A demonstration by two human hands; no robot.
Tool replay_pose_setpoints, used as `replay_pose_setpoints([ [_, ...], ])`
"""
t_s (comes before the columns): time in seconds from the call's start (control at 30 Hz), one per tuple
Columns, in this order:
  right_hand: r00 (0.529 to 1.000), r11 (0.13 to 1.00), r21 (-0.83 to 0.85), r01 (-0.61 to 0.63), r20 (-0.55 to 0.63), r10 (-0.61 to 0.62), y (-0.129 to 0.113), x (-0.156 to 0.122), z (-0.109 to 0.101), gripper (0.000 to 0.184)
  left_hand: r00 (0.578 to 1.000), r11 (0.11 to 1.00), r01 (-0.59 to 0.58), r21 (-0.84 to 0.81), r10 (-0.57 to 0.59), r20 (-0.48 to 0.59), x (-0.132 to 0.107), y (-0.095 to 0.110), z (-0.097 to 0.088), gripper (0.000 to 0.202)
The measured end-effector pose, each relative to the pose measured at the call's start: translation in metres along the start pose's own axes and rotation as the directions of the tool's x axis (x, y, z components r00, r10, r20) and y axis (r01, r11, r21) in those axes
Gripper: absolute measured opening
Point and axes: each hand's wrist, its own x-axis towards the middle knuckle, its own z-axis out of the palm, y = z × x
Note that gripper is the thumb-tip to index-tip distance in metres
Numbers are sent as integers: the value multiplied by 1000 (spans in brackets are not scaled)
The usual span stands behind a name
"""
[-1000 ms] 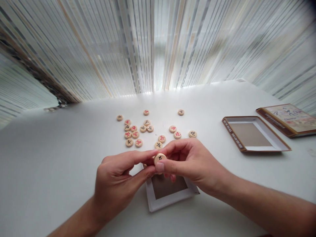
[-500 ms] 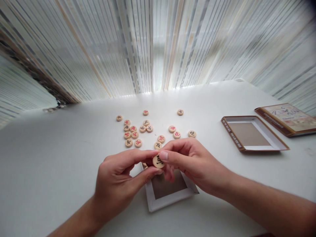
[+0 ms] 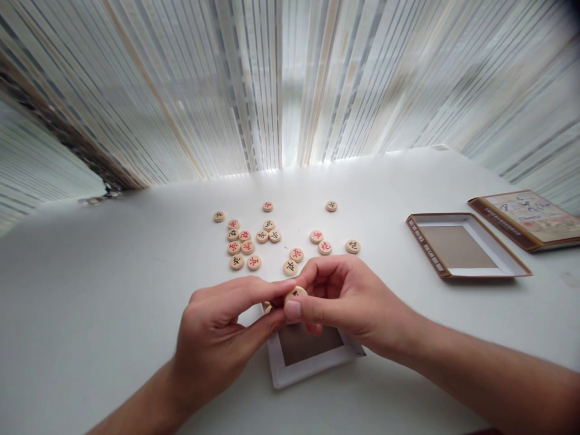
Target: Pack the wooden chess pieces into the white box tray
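A round wooden Chinese chess piece point(image 3: 295, 293) with a black character is pinched between the fingertips of both hands. My left hand point(image 3: 226, 320) comes in from the left, thumb and forefinger closed at the piece's left side. From the right, my right hand point(image 3: 347, 296) grips it with the thumb across its face, covering part of the character. Just below the hands lies a shallow white tray point(image 3: 312, 370) with a brown bottom. Another wooden piece point(image 3: 267, 307) shows in part at the tray's upper left corner, mostly hidden by my left hand.
Several Chinese chess pieces point(image 3: 247, 246) with red or black characters lie scattered beyond my hands on the white table point(image 3: 113, 290). To the right are an open box tray point(image 3: 478, 273) and a printed box lid point(image 3: 530, 211). A striped curtain point(image 3: 290, 78) hangs behind the table.
The held piece has shifted slightly right and tilted. My right thumb has slid down and left across its face, hiding more of the character. The scattered pieces and boxes stay put.
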Motion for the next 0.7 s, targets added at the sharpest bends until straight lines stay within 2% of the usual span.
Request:
replay_pose_setpoints([
  [0.3, 997, 996, -41, 74, 42, -72, -1, 0, -2, 31, 1000, 999, 8, -51, -8, 9, 3, 1, 2, 43],
  [0.53, 998, 999, 38, 2, 69, -5, -1, 0, -3, 34, 1000, 1000, 18, -25, -19, -16, -1, -3, 0, 47],
  [0.7, 997, 1000, 29, -8, 79, 5, -2, -1, -3, 34, 1000, 999, 0, -35, -1, -13, 1, 0, 0, 49],
])
